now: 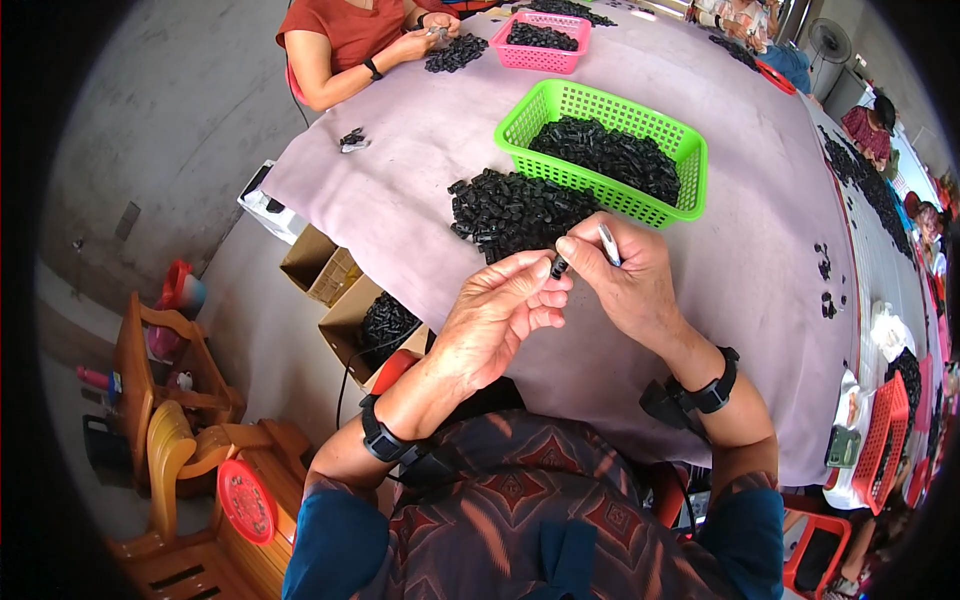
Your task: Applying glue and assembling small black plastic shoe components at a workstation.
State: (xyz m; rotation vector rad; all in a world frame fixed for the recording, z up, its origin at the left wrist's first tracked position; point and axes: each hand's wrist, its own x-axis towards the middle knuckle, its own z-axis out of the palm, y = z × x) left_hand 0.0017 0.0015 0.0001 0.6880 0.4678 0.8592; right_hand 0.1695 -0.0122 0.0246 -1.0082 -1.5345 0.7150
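Note:
Between my two hands, over the near part of the table, is a small black ribbed part [559,267]. My left hand [490,315] pinches it between thumb and fingertips, with the other fingers loosely curled. My right hand [635,285] is closed, its thumb tip touching the same part. A slim white tool [608,246] with a dark tip sticks out between the right thumb and fingers; its kind is unclear. Just beyond my hands lies a heap of similar black parts [520,213]. A green perforated basket [690,165] holding more of them stands right behind the heap.
A pink basket [540,62] of black parts stands farther back, near a person in a red top [345,40]. Cardboard boxes [345,330] sit below the table's left edge, beside wooden chairs [190,440]. At far right are a red basket [882,440] and other people.

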